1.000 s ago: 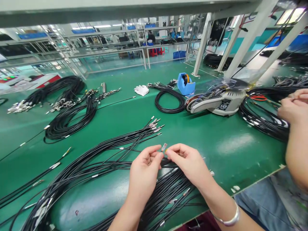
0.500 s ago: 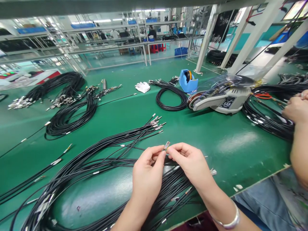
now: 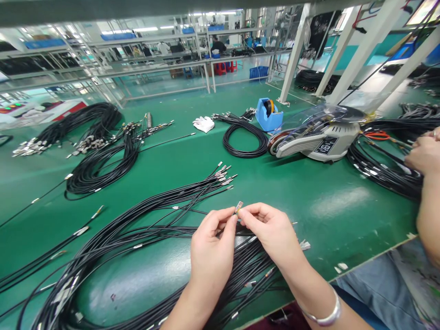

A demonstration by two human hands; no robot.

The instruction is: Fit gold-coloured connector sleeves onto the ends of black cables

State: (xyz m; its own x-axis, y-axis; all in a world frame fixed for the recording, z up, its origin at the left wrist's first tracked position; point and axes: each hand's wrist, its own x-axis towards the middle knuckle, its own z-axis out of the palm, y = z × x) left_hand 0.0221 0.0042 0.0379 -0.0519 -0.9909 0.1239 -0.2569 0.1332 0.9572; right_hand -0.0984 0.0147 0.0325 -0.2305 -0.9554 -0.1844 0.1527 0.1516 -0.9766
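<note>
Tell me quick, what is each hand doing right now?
Left hand: closed, pinching the small metal tip of a black cable.
Right hand: closed, pinching the same tip from the other side.

Both hands meet near front-centre of bench [image 3: 309,192]: left hand [image 3: 211,252] & right hand [image 3: 275,233] side by side, fingers [image 3: 230,219] pinching a small connector [image 3: 238,207] between them. Under & left of hands: big cable bundle [image 3: 137,238], its ends fanning out just behind the hands. Further left-rear: coiled cables [image 3: 96,169]. Centre-rear: small cable coil [image 3: 244,140], glove [image 3: 204,123] to its left, tape holder [image 3: 268,114] just right of it. Right of coil: tape dispenser machine [image 3: 319,135]. Far right: another cable pile [image 3: 385,169], w/ a co-worker's hand [image 3: 424,153] on it. Shelving racks [image 3: 137,59] behind bench.
</note>
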